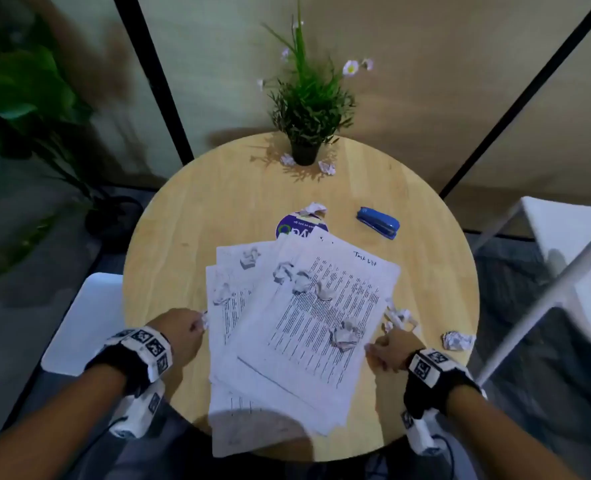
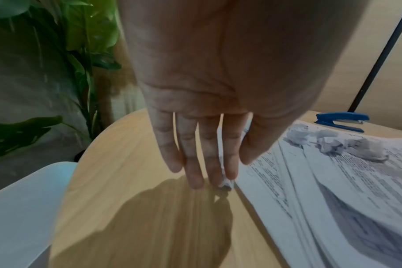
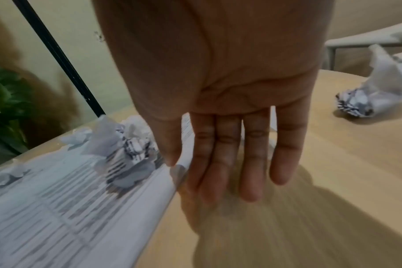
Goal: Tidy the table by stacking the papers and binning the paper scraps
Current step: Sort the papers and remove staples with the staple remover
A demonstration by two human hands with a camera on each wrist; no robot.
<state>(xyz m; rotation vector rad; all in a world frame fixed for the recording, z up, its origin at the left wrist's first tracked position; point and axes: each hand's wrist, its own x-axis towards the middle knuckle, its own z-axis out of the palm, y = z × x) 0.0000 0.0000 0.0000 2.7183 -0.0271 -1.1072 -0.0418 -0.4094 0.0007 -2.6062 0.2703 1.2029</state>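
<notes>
Round wooden table (image 1: 197, 237): papers (image 1: 308, 317) headed "Task List", flanked by flat-fingered left hand (image 1: 180, 336) and right hand (image 1: 391, 348).

I read this as an office meeting nook. A round wooden surface (image 1: 190, 237) carries printed papers (image 1: 308, 317) and a blue stapler (image 1: 379, 222) at two o'clock. A small potted plant (image 1: 306, 109) stands at twelve, black-framed partition panels (image 1: 155, 74) close it in behind, and white chairs (image 1: 79, 327) sit at three and nine.
</notes>
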